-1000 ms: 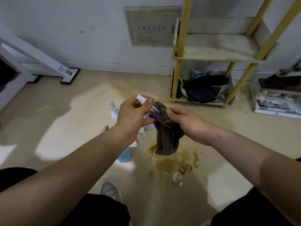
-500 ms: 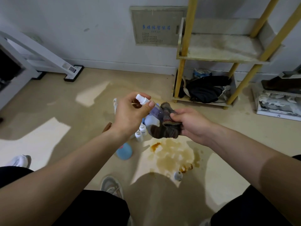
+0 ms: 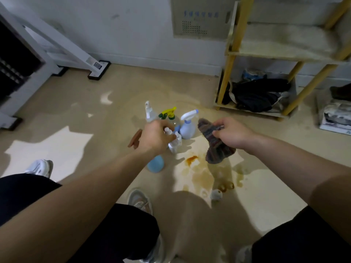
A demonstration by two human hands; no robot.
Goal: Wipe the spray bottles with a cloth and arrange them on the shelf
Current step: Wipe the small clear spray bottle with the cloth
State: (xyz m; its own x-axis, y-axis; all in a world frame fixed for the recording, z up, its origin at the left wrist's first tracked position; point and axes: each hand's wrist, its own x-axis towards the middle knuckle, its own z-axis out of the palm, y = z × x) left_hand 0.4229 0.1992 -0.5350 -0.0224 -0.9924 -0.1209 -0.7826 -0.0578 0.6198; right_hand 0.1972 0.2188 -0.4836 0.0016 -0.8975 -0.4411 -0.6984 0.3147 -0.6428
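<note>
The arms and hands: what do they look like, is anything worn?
The left arm and the right arm are bare, with no sleeve in view. The left hand and the right hand wear no gloves; no watch, ring or bracelet shows.

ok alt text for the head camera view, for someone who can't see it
A person's left hand grips a small spray bottle near more spray bottles on a tan floor, while the right hand holds a dark cloth. A yellow-framed shelf stands by the wall beyond.
</note>
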